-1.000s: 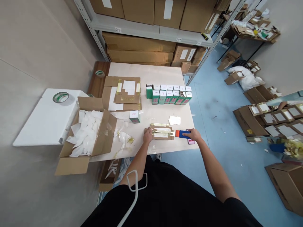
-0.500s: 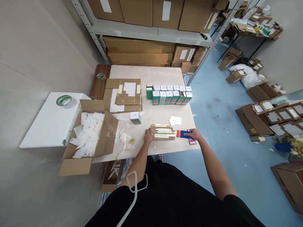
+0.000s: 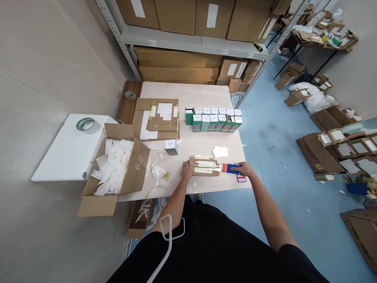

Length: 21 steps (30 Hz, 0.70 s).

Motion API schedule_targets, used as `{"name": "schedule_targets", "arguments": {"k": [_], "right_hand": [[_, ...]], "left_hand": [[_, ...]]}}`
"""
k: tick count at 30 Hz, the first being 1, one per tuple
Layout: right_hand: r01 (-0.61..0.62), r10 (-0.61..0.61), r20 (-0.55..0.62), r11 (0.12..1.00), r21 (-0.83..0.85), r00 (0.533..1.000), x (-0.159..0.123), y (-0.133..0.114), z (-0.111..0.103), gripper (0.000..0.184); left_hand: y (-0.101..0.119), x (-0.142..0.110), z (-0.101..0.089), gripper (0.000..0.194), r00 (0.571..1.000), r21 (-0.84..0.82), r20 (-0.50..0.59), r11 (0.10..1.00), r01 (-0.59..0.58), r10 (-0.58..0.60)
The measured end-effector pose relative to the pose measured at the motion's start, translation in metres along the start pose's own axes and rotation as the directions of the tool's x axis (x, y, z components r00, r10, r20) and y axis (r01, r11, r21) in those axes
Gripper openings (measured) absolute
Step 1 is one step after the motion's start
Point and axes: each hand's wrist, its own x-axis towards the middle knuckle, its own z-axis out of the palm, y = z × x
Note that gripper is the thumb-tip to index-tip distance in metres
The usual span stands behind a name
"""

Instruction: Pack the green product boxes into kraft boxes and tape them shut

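A small flat piece of cardboard (image 3: 204,168) with yellowish tape and a white label lies near the front edge of the pale table (image 3: 191,90). My left hand (image 3: 186,171) presses down on its left end with curled fingers. My right hand (image 3: 244,169) grips a blue and orange scraper (image 3: 229,168) whose blade rests against the cardboard's right end. A pink phone (image 3: 241,178) lies under my right hand.
Two rows of green and white boxes (image 3: 215,119) stand mid-table, a single one (image 3: 171,146) apart. Flattened cardboard (image 3: 157,118) lies behind, an open carton of white scraps (image 3: 113,167) at left. Tape rolls (image 3: 85,124) sit on a white board. Shelves with cartons stand behind; boxes litter the blue floor.
The scraper blade has slid a little leftward onto the cardboard piece; my left hand stays holding its left end. The camera view shifted slightly.
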Motion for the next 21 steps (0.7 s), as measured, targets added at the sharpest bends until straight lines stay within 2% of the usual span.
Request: {"name": "schedule_targets", "arguments": {"k": [7, 11, 17, 21], "right_hand": [[-0.065, 0.064, -0.041, 0.997, -0.04, 0.997, -0.003, 0.018, -0.012, 0.048], [-0.082, 0.068, -0.103, 0.987, -0.138, 0.992, -0.006, 0.012, -0.011, 0.048], [-0.146, 0.114, -0.127, 0.948, -0.283, 0.985, -0.006, -0.026, 0.027, 0.052], [-0.186, 0.163, -0.103, 0.941, -0.282, 0.981, -0.002, -0.057, 0.054, 0.052]], "left_hand": [[-0.003, 0.001, 0.001, 0.07, 1.0, 0.021, 0.005, 1.0, 0.009, -0.009], [-0.004, 0.002, 0.003, 0.069, 1.0, 0.021, -0.025, 1.0, 0.016, -0.016], [-0.003, 0.001, 0.005, 0.068, 0.999, 0.023, -0.037, 1.0, 0.018, -0.017], [-0.003, 0.001, 0.004, 0.067, 0.999, 0.015, -0.04, 1.0, 0.008, -0.008]]}}
